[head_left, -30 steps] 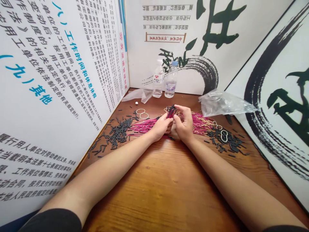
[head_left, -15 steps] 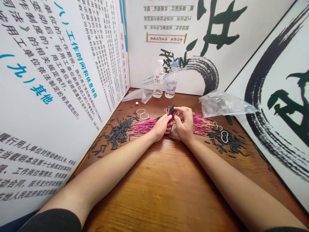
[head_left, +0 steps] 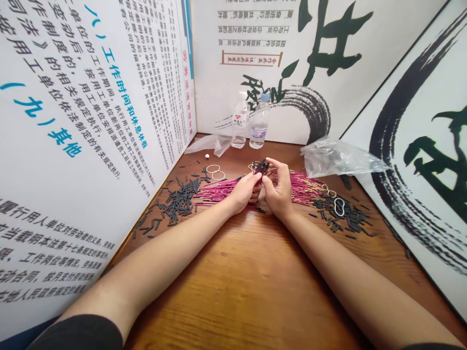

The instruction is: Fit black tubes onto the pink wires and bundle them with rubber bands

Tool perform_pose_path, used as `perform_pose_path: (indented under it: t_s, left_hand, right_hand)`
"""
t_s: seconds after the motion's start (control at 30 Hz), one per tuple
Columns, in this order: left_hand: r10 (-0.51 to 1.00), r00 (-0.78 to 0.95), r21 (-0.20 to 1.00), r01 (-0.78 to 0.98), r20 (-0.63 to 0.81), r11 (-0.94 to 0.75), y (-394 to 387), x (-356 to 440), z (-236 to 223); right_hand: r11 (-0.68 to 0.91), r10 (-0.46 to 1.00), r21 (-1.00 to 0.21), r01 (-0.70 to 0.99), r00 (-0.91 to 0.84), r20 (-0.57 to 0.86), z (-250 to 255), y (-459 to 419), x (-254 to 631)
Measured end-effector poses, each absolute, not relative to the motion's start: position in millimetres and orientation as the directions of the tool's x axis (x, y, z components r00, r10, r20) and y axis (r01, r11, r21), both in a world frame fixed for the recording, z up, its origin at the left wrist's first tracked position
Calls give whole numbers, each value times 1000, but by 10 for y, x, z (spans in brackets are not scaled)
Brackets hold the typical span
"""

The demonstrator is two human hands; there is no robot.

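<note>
My left hand is closed round a bundle of thin magenta wires whose black-sleeved ends stick up above the thumb. Close beside it, my right hand has thumb and forefinger curled at those black tips; whether it pinches a single wire or sleeve is too small to make out. Loose magenta wires lie on the table to the left of my hands, and more magenta wires with gold-coloured ends lie to the right.
Small black sleeves are heaped at left and right. Pale rubber bands lie near both heaps. Two plastic bottles stand at the back, with a clear bag to the right. Printed panels wall in the wooden table.
The black tips in my left hand are fanned slightly differently. My right fingers have shifted a little; otherwise both arms stay in place.
</note>
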State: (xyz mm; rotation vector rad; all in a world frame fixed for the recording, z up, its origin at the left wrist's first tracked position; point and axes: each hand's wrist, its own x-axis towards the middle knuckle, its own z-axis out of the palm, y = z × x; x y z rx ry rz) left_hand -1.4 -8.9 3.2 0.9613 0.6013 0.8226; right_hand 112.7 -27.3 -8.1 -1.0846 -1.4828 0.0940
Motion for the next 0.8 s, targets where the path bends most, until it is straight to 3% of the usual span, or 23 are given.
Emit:
perform_pose_path:
  t_s: [0.5, 0.8]
  left_hand:
    - [827, 556, 904, -305, -85, 299, -90, -17, 18]
    - [826, 557, 906, -301, -88, 299, -84, -15, 22]
  right_hand:
    - [513, 714, -739, 437, 261, 650, -113, -236, 1130]
    - [515, 710, -738, 435, 266, 652, -127, -220, 1135]
